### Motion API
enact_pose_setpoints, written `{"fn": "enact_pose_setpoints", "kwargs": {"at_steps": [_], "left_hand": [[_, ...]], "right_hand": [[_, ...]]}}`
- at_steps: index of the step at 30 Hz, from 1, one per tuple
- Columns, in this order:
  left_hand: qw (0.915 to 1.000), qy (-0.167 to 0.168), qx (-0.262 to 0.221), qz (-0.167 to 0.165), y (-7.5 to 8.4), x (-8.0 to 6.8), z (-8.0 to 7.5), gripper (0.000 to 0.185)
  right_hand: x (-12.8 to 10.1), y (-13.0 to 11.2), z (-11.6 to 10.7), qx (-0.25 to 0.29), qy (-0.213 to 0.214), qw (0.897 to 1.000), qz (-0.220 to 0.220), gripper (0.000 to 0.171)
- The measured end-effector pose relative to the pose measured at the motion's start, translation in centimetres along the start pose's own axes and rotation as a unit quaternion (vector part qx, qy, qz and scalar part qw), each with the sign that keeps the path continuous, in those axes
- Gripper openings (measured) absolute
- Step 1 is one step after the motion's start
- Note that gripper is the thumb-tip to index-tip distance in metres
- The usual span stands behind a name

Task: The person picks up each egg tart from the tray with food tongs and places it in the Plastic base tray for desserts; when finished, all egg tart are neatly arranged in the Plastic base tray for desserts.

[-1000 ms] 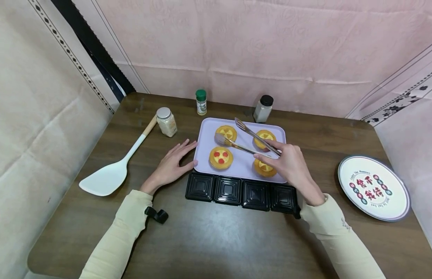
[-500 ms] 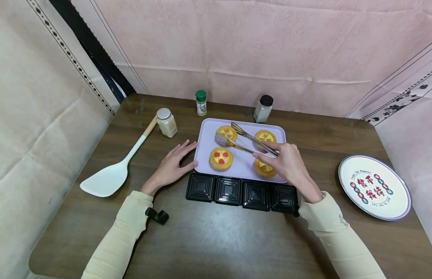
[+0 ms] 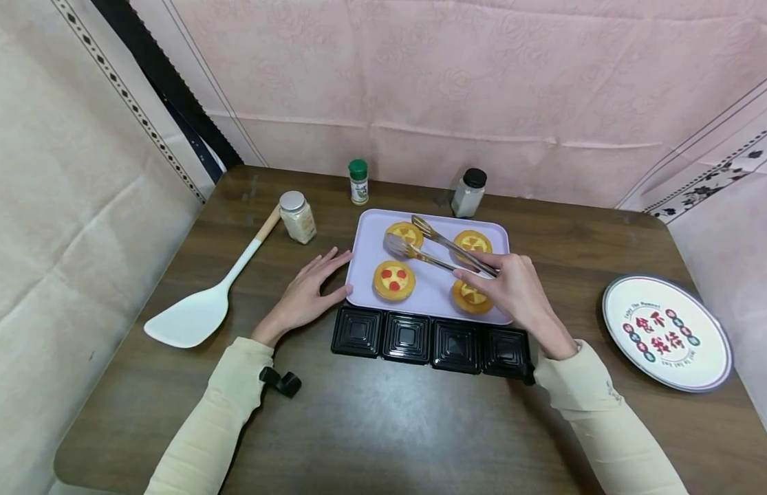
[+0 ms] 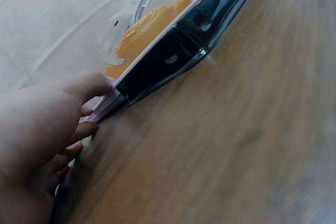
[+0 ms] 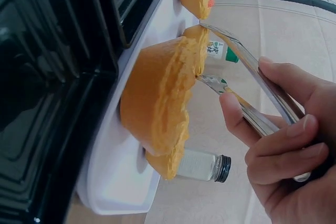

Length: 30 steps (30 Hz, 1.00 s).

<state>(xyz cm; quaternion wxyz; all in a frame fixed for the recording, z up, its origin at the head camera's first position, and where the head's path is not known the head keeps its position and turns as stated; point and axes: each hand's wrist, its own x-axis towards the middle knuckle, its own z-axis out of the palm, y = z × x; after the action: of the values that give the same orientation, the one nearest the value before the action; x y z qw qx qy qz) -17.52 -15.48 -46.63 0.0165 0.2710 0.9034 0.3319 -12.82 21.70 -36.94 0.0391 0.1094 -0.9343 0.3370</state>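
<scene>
My left hand lies flat steadying the tray; right hand pinches tongs, spread around the far-left tart

Round plate: four large red Chinese characters in the middle; they look like 食不我待, though the view is too small to be sure. A small curved line of dark lettering runs above them, too fine to read. Round red and green marks ring the characters.
Green-capped spice bottle: a pale label with dark print, too small to read in the head view; the right wrist view shows dark marks on it, blurred.
Silver-capped jar: no print can be read.
Black-capped jar: no print can be read.
</scene>
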Motion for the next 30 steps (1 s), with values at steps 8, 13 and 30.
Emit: {"fn": "enact_pose_setpoints", "kwargs": {"at_steps": [8,13,30], "left_hand": [[1.0,0.001,-0.003,0.005,-0.1,0.1,-0.2,0.065],[0.9998,0.008,-0.001,0.02,-0.1,0.1,-0.2,0.063],[0.9998,0.002,-0.005,0.017,-0.1,0.1,-0.1,0.063]], "right_hand": [[-0.4,-1.0,-0.7,0.014,0.015,1.0,-0.006,0.049],[-2.3,-2.3,-1.2,0.059,0.008,0.994,-0.096,0.042],[-7.7,-2.0,1.3,0.083,-0.101,0.973,-0.19,0.043]]}}
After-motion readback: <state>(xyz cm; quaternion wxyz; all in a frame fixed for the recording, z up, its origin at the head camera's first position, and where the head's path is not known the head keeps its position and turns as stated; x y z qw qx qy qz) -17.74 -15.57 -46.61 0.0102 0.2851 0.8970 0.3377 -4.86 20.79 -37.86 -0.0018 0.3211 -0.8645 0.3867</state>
